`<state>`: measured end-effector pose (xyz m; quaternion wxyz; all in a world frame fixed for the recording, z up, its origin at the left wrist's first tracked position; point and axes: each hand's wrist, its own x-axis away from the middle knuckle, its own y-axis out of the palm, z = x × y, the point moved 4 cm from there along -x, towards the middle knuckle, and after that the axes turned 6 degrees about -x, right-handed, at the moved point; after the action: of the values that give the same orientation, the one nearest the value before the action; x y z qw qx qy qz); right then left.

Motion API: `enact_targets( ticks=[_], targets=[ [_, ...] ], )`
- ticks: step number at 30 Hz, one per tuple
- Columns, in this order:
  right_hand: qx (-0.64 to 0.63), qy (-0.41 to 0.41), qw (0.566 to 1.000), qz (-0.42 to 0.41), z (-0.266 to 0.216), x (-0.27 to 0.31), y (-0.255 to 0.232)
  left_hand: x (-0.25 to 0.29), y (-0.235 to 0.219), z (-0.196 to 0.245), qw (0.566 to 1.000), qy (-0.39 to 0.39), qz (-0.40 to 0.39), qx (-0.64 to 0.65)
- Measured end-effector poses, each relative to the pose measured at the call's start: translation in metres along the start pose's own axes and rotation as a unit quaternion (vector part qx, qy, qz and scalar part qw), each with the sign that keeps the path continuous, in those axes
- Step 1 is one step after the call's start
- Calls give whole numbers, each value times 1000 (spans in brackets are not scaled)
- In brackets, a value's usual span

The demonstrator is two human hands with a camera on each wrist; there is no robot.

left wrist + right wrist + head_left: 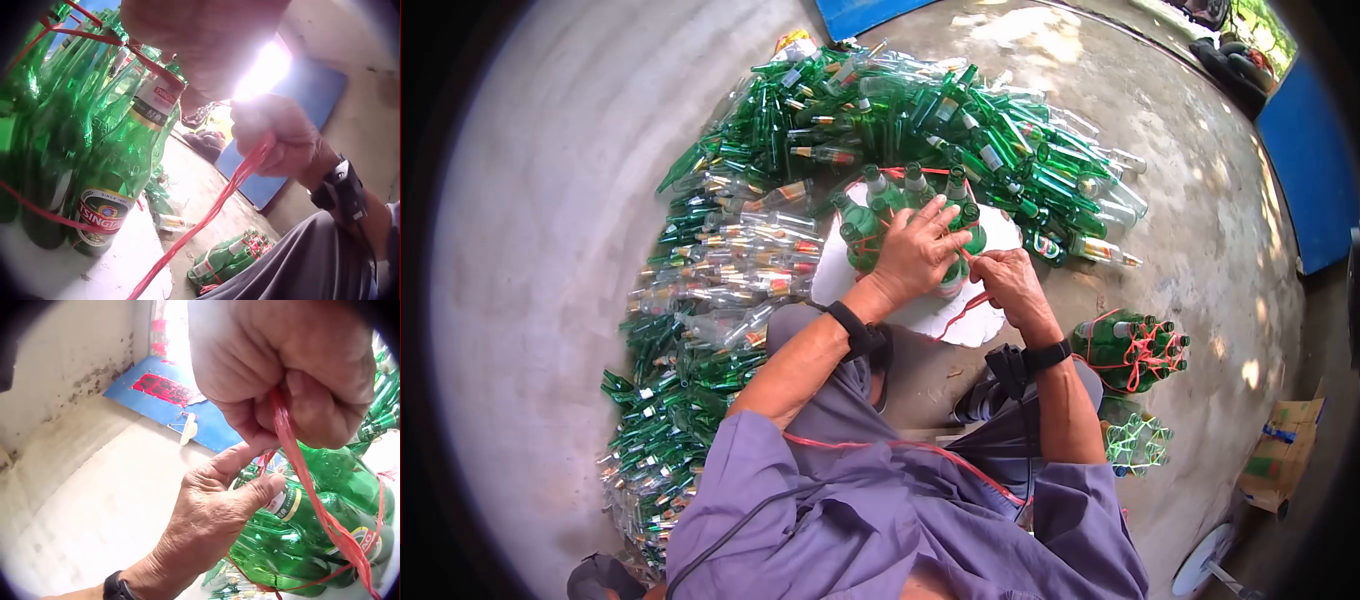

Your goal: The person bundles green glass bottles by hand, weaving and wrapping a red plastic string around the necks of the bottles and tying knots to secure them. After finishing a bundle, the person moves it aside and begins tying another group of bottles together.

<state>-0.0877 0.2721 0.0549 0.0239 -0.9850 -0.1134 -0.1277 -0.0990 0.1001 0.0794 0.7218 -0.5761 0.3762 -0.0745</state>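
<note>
Green bottles (862, 222) (115, 162) (300, 544) stand bundled upright on a white slab (975, 322), with red string around their necks and lower sides. The left hand (915, 250) (206, 44) (209, 519) lies over the near necks, fingers spread and fairly straight, its thumb against a neck label in the right wrist view. Just right of it, the right hand (1012, 285) (278, 137) (294, 369) grips red string (206, 222) (319, 506) in curled fingers. The string's trailing length hangs below that hand. The right fingertips are partly hidden.
Loose green and clear bottles (740, 240) are heaped left, behind and back right. Two tied bundles, one red-strung (1135, 350) and one green-strung (1138, 445), sit at the right. A cardboard box (1280, 455) lies farther right. Red string crosses the lap.
</note>
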Motion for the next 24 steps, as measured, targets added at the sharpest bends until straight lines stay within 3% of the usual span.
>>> enact_targets(
  ticks=[6,9,11,12,14,16,18,20,22,24],
  targets=[
    [-27,-22,997,-67,1,5,0,4,-7,19,999,-7,49,-5],
    [-106,-7,988,-111,1,4,-3,6,-24,34,992,-16,122,4],
    [-141,72,977,-143,1,7,-5,14,-27,41,992,-53,114,26],
    [-139,73,977,-144,-1,7,-7,16,-27,40,989,-87,106,47],
    [-130,53,980,-141,-6,7,-12,18,-30,42,988,-67,128,55],
    [-121,43,983,-129,-3,1,-11,18,-26,43,988,-46,102,105],
    [-35,20,998,-50,1,-5,-7,21,-25,45,986,-30,104,128],
    [1,18,998,-68,7,-15,1,23,-21,50,986,-9,89,138],
    [-129,-9,985,-116,8,-23,19,23,-21,54,986,-2,90,143],
    [-144,19,981,-130,9,-29,21,25,-18,57,977,8,146,152]
  ],
)
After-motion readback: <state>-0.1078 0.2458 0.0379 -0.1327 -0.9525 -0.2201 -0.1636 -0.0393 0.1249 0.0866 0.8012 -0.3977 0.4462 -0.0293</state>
